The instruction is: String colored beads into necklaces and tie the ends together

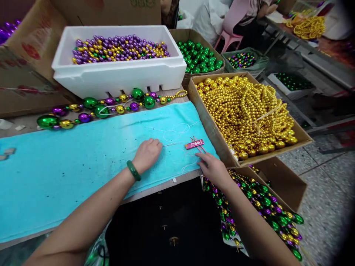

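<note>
My left hand, with a green bangle at its wrist, is closed over the light blue cloth. A thin white thread runs out from its fingers to the right. My right hand rests at the cloth's right end with fingers partly stretched and apart. Its fingertips are beside a small flat pink packet with white diamond marks. Thin pinkish sticks poke out from under the packet; their kind is unclear. More loose thread lies in loops around them.
Behind the cloth lies a strand of large green, purple and gold beads. A white foam box holds small beads. At right stands a carton of gold bead strings, with bead necklaces hanging below. Another person sits farther back.
</note>
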A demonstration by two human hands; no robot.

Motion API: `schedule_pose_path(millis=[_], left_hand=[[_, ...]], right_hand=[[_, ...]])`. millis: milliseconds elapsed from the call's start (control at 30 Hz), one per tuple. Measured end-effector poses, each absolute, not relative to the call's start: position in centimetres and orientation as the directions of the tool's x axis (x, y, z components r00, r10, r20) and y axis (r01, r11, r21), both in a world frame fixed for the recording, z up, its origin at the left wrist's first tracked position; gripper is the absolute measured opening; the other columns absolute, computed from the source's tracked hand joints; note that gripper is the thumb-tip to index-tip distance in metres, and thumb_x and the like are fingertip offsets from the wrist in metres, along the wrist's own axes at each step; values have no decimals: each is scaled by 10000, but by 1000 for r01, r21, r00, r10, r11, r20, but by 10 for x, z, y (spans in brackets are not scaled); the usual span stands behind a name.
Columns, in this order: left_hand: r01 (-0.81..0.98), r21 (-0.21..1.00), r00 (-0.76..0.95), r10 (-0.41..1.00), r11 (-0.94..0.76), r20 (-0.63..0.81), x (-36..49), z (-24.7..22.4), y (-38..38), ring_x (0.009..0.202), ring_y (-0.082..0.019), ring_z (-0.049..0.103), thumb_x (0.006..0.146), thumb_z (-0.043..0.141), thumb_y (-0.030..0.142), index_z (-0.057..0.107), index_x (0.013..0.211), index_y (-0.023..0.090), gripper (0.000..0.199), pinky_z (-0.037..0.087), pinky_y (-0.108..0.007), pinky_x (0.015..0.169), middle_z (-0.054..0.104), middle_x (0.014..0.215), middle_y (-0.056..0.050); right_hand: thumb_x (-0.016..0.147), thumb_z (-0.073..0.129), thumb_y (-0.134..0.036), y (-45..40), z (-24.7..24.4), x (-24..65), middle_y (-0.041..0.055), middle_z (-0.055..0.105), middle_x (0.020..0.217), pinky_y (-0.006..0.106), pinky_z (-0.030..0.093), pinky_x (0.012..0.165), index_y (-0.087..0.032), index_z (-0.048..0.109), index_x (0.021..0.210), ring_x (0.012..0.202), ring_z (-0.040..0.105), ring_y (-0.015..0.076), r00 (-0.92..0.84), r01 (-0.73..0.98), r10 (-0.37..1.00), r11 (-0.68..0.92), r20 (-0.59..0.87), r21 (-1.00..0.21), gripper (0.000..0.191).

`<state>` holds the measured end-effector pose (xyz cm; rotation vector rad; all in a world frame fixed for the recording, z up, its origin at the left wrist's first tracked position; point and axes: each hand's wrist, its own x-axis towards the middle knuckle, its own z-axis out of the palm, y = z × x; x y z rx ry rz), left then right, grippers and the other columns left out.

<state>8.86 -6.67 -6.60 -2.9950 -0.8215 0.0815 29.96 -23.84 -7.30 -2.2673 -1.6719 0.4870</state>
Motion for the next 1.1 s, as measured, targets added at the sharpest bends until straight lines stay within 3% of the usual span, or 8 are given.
schedule_pose_path(millis=[67,167,300,400,533,767,933,1100], left_hand=[[507,-59,859,510,-860,-43,88,-68,-69,830,-231,522,883,393,125,604,853,140,213,398,-338,666,582,850,-99],[514,-86,856,517,-854,-24,88,-70,-72,823,-228,525,886,383,126,604,848,144,225,399,-335,666,583,840,-95],[528,-91,848,530,-844,8,88,-72,-76,816,-228,526,890,370,126,602,844,149,237,403,-338,670,585,833,-93],[535,-57,844,536,-843,4,88,-71,-77,828,-227,525,883,374,115,606,861,143,235,407,-339,683,582,838,-104],[553,-47,832,555,-832,-21,89,-68,-78,839,-226,524,878,372,116,615,885,138,245,418,-340,694,585,858,-113],[555,-53,831,556,-830,-15,89,-67,-80,836,-229,522,861,384,98,616,912,141,242,423,-339,705,595,861,-102],[551,-81,833,553,-831,-4,90,-69,-79,838,-232,517,861,388,103,617,920,145,240,419,-332,700,598,861,-92],[558,-68,828,560,-827,-15,90,-67,-79,820,-224,517,868,379,108,614,920,145,243,422,-334,708,597,856,-91]], right_hand=[[868,467,-252,-235,-75,293,77,622,1059,278,447,727,-229,572,1181,925,589,202,250,888,961,-275,-115,-369,331],[883,445,-257,-229,-73,291,68,619,1013,261,426,670,-221,625,1012,893,586,195,234,902,959,-276,-161,-332,224],[868,458,-208,-229,-72,298,40,610,899,248,417,697,-201,610,864,824,576,162,217,861,968,-251,-127,-443,153],[858,460,-180,-232,-73,304,40,612,897,248,422,732,-196,612,875,831,572,156,212,832,972,-231,-96,-505,154],[848,461,-165,-233,-74,308,59,614,1013,264,440,764,-205,619,1013,909,579,178,180,849,980,-198,-85,-490,232],[856,438,-160,-239,-65,323,71,629,935,290,460,804,-180,620,961,894,595,187,381,769,918,-249,109,-589,211],[881,444,-187,-239,-71,313,57,606,992,275,455,812,-215,631,1015,921,584,170,197,810,980,-142,36,-570,232],[901,448,-241,-238,-78,301,54,580,975,266,447,768,-218,638,980,921,568,170,75,889,995,-94,-59,-447,207]])
